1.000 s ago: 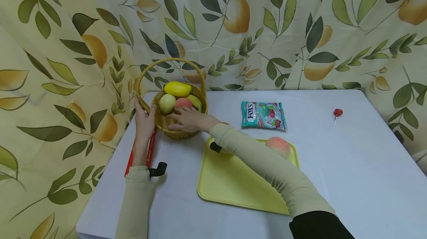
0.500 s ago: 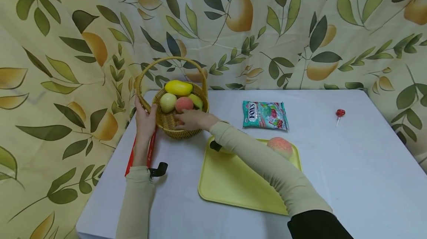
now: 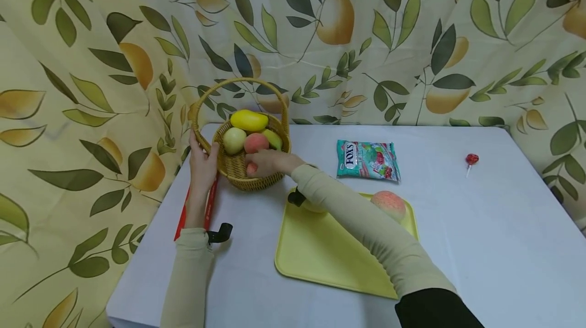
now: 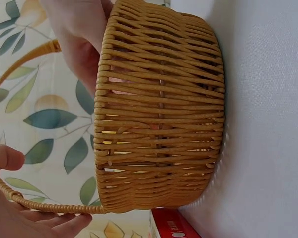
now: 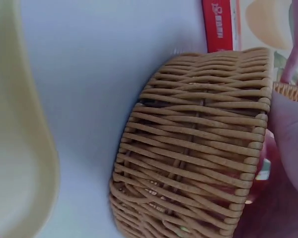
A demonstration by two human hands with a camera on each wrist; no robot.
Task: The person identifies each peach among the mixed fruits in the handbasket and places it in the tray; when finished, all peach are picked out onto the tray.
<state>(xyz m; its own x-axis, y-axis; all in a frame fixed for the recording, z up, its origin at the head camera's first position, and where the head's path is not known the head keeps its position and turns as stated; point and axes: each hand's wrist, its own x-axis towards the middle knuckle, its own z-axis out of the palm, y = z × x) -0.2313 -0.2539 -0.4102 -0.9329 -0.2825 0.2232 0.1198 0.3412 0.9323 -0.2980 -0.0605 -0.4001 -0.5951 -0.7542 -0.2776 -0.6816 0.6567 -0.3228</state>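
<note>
A woven basket (image 3: 254, 183) with a tall arched handle (image 3: 242, 80) stands at the back left. My left hand (image 3: 203, 165) touches the handle's left base; in the left wrist view its fingers lie straight along the handle, thumb apart. Inside the basket my right hand (image 3: 267, 162) curls over a reddish round fruit (image 3: 251, 168), mostly hidden by fingers and basket wall. In the right wrist view a small pale sticker shows beside the red. Behind it lie a yellow mango (image 3: 248, 120), a pale round fruit (image 3: 234, 140), a pink peach (image 3: 256, 143) and a green fruit (image 3: 273, 140).
A yellow tray (image 3: 334, 267) lies under my right forearm, bearing a peach (image 3: 389, 203) and a partly covered pale fruit (image 3: 314, 207). A Fox's candy bag (image 3: 368, 160) and a red lollipop (image 3: 471, 158) lie to the right. A red box (image 3: 210, 203) is beneath my left forearm.
My right hand's spread fingers have drawn in and curled around the reddish fruit inside the basket. The left hand stays at the handle, and the view has shifted slightly.
</note>
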